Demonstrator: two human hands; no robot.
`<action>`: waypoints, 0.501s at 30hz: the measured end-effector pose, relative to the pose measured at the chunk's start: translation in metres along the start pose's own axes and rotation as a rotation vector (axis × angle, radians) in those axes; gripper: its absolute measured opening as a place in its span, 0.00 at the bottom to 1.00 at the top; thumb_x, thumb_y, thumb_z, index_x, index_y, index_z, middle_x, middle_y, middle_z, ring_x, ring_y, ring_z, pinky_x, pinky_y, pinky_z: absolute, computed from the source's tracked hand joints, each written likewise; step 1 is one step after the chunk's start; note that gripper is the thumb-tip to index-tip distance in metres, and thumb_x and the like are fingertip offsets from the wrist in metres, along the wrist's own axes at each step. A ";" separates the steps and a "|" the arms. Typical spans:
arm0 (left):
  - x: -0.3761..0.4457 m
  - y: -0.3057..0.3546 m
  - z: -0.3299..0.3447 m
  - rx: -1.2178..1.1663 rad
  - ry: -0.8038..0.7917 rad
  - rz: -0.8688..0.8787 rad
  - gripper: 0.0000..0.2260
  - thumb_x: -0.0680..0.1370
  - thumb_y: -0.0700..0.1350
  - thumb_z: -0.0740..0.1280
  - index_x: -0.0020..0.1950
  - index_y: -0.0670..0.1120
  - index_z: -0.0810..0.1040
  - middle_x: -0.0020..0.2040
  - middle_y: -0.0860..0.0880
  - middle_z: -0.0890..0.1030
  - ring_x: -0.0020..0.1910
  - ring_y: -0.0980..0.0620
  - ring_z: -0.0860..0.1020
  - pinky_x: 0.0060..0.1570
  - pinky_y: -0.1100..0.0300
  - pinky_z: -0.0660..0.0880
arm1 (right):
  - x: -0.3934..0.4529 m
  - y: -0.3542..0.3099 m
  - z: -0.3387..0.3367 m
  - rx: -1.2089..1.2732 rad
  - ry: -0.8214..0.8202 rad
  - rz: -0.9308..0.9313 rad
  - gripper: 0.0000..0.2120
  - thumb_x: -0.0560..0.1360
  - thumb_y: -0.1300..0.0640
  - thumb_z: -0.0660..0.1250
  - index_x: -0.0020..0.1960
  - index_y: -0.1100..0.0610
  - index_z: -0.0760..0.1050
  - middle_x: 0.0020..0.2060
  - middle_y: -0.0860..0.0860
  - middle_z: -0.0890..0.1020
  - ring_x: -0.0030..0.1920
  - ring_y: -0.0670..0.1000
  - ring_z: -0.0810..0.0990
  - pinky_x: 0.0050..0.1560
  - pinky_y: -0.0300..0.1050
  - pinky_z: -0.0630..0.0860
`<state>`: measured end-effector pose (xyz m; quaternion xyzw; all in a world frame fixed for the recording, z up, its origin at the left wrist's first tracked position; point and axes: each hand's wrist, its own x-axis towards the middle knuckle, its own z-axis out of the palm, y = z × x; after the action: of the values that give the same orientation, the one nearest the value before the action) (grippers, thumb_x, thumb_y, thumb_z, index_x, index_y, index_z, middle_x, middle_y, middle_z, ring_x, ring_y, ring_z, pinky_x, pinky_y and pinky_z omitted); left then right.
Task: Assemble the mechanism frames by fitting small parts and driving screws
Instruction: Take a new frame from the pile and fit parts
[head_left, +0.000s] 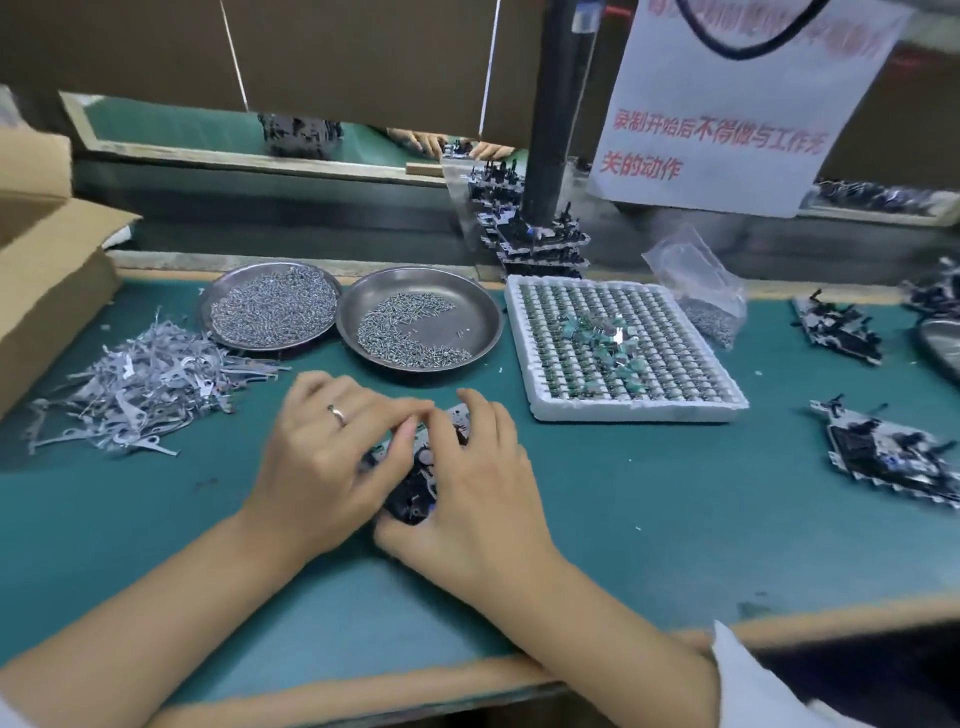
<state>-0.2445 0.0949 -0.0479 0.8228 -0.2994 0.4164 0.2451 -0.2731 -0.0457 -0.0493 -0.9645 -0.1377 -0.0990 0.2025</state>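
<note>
Near the middle of the green table (675, 519), both hands together over one mechanism frame (415, 493), dark with a pale metal plate, lying flat on the mat. Left hand (332, 447), with a ring on one finger, at about 9 o'clock from the frame, fingers curled, thumb and fingertips pinching at something small on its top; too small to tell what. Right hand (478, 483) at about 3 o'clock, fingers curled around the frame's far and right edge, thumb tucked under its near end, gripping it. At 10 o'clock from the hands, a loose pile of thin grey metal levers (150, 374). At 12 o'clock, two round steel dishes touching each other: the left dish (270, 309) nearly full of small screws, the right dish (421, 317) holding fewer. At 2 o'clock, a white foam tray (623, 348) with rows of small round parts and some loose green pieces on top. At 3 o'clock, well apart, more finished frames (888, 452) on the mat. At 9 o'clock, far, a cardboard box (47, 270).
</note>
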 end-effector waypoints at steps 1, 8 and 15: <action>-0.001 0.002 -0.001 -0.001 0.002 0.027 0.10 0.78 0.42 0.63 0.48 0.41 0.84 0.37 0.50 0.82 0.31 0.47 0.74 0.42 0.54 0.65 | -0.001 0.004 -0.002 0.002 0.000 -0.018 0.35 0.63 0.39 0.68 0.66 0.50 0.65 0.72 0.56 0.59 0.70 0.57 0.58 0.64 0.55 0.66; -0.001 0.014 0.004 0.002 0.019 0.097 0.10 0.78 0.41 0.63 0.46 0.40 0.84 0.36 0.50 0.82 0.30 0.46 0.75 0.39 0.52 0.66 | -0.018 0.049 -0.026 -0.045 -0.136 -0.021 0.39 0.66 0.38 0.67 0.73 0.43 0.56 0.76 0.51 0.50 0.75 0.56 0.52 0.70 0.54 0.60; 0.006 0.038 0.029 -0.052 -0.056 0.210 0.10 0.77 0.41 0.64 0.44 0.41 0.84 0.37 0.50 0.82 0.31 0.47 0.77 0.37 0.51 0.69 | -0.046 0.100 -0.057 -0.153 -0.117 0.143 0.40 0.65 0.36 0.64 0.73 0.39 0.54 0.75 0.45 0.59 0.73 0.56 0.60 0.67 0.53 0.64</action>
<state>-0.2528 0.0478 -0.0524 0.7914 -0.4015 0.4089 0.2129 -0.2934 -0.1673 -0.0458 -0.9886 -0.0720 -0.0382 0.1266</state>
